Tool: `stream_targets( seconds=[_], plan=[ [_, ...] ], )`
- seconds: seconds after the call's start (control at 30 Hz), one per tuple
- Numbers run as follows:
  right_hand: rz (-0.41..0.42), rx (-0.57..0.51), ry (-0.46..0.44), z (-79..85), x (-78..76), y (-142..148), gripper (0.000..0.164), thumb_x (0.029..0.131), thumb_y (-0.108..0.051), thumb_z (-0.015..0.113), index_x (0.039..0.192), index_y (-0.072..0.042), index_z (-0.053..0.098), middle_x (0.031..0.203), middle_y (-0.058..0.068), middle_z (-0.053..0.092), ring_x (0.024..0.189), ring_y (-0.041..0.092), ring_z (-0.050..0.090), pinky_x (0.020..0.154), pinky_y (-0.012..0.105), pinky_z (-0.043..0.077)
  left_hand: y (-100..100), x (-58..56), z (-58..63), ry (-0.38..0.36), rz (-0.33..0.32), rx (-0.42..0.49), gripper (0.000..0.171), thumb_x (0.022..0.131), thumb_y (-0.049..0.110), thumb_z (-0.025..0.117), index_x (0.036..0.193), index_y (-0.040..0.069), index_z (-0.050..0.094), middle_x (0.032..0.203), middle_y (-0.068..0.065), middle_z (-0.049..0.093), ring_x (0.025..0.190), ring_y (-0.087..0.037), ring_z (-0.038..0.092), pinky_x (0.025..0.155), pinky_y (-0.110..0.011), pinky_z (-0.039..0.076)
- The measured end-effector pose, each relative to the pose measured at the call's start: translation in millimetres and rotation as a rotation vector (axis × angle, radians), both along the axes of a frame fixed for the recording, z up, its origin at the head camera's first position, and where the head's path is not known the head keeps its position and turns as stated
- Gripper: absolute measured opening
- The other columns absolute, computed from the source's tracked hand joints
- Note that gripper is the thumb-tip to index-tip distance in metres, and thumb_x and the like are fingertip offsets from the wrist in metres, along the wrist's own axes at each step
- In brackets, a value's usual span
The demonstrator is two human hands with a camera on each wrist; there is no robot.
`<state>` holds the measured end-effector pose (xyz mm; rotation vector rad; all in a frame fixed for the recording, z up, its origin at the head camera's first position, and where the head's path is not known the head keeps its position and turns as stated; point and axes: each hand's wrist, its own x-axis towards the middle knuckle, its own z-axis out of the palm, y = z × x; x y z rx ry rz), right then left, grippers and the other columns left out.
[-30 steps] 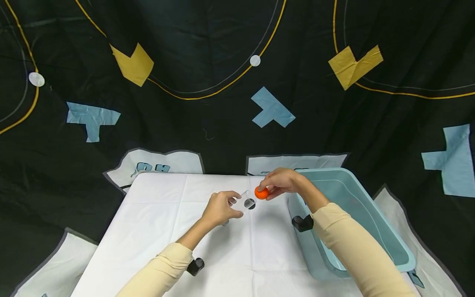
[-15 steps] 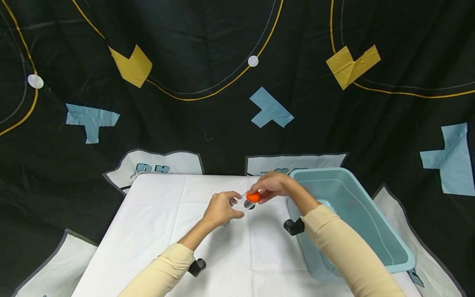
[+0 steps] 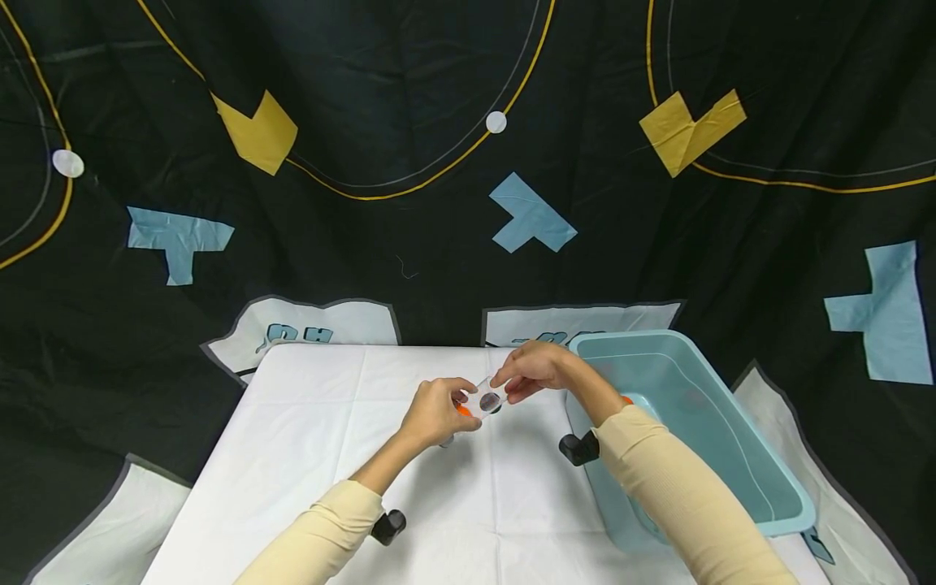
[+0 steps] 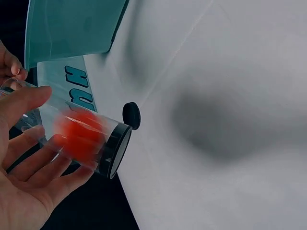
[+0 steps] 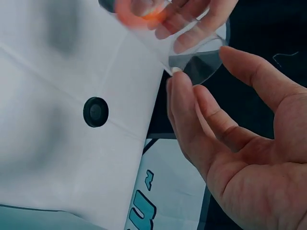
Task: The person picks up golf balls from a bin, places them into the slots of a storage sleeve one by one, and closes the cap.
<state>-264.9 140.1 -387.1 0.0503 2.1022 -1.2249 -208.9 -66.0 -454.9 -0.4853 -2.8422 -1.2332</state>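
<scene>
My left hand point(image 3: 433, 412) grips a clear plastic tube point(image 4: 52, 106) from the side, holding it tilted above the table. Inside the tube is an orange ball point(image 4: 81, 134), blurred, close to the black end cap point(image 4: 115, 151). At the tube's other end, which is uncapped, my right hand point(image 3: 537, 367) has nothing in it. Its fingertips point(image 5: 178, 79) are at the rim; whether they touch it I cannot tell. On the white cloth under the tube lies a round black lid point(image 5: 96, 111).
A light teal bin point(image 3: 720, 410) stands on the right of the white-covered table point(image 3: 307, 422). A bit of orange point(image 3: 627, 400) shows in the bin beside my right forearm. Behind hangs a black backdrop point(image 3: 409, 268) with tape shapes.
My right hand moved left with the orange ball to the tube's mouth and let it go; the ball is now down inside the tube. The left hand has stayed nearly still.
</scene>
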Motion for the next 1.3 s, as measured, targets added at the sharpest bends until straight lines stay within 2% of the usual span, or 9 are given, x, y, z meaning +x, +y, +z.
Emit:
stream_targets(
  seconds=[0.27,0.47,0.67,0.8,0.9,1.07,1.3],
  plan=[
    [-0.006,-0.017,-0.049,-2.9,-0.9,1,0.038,0.086,-0.018,0.079,0.110,0.007,0.065,0.097,0.016,0.070,0.072,0.018,0.072,0.082,0.032,0.061,-1,-0.3,-1.2,0.000,0.010,-0.003,0.044,0.066,0.014,0.090,0.107,0.006,0.077,0.093,-0.013,0.078,0.089,-0.028,0.075,0.075,-0.038,0.059],
    [0.031,0.018,-0.033,1.6,-3.6,13,0.037,0.088,-0.024,0.078,0.110,0.003,0.065,0.106,0.017,0.067,0.078,0.018,0.071,0.087,0.034,0.060,-3,0.1,-1.9,0.001,0.012,-0.014,0.044,0.066,0.016,0.090,0.107,0.007,0.077,0.093,-0.013,0.078,0.089,-0.028,0.074,0.076,-0.038,0.059],
    [0.009,0.052,0.007,16.0,-10.1,47,0.046,0.092,-0.029,0.073,0.123,0.003,0.062,0.121,0.019,0.063,0.089,0.021,0.069,0.094,0.037,0.058,-9,0.5,-3.3,0.014,0.031,-0.024,0.043,0.066,0.014,0.090,0.107,0.007,0.077,0.092,-0.010,0.077,0.089,-0.027,0.074,0.077,-0.039,0.059],
    [-0.032,0.041,0.011,24.4,-13.4,75,0.059,0.096,-0.030,0.069,0.138,0.006,0.051,0.123,0.018,0.062,0.096,0.023,0.066,0.098,0.038,0.056,-14,0.7,-5.3,0.017,0.042,-0.034,0.044,0.066,0.014,0.090,0.107,0.007,0.077,0.093,-0.011,0.077,0.088,-0.026,0.074,0.077,-0.039,0.059],
    [-0.064,0.036,0.009,26.2,-15.4,99,0.064,0.097,-0.032,0.068,0.144,0.006,0.046,0.129,0.018,0.060,0.099,0.023,0.065,0.098,0.035,0.055,-16,0.5,-6.9,0.020,0.047,-0.033,0.044,0.065,0.014,0.090,0.107,0.007,0.077,0.092,-0.011,0.077,0.088,-0.026,0.074,0.077,-0.039,0.059],
    [-0.118,0.027,-0.012,24.0,-13.3,136,0.069,0.099,-0.034,0.065,0.150,0.004,0.038,0.144,0.022,0.050,0.096,0.018,0.065,0.100,0.033,0.054,-18,0.0,-8.9,0.020,0.054,-0.029,0.043,0.065,0.013,0.090,0.105,0.008,0.077,0.092,-0.011,0.078,0.086,-0.024,0.074,0.076,-0.039,0.059],
    [-0.189,-0.008,-0.095,9.5,-10.6,170,0.073,0.103,-0.036,0.057,0.154,0.006,0.028,0.149,0.028,0.043,0.091,0.014,0.064,0.098,0.030,0.055,-17,-0.7,-10.6,0.018,0.048,-0.026,0.044,0.065,0.013,0.090,0.106,0.008,0.077,0.091,-0.011,0.078,0.085,-0.022,0.073,0.076,-0.038,0.059]
  ],
)
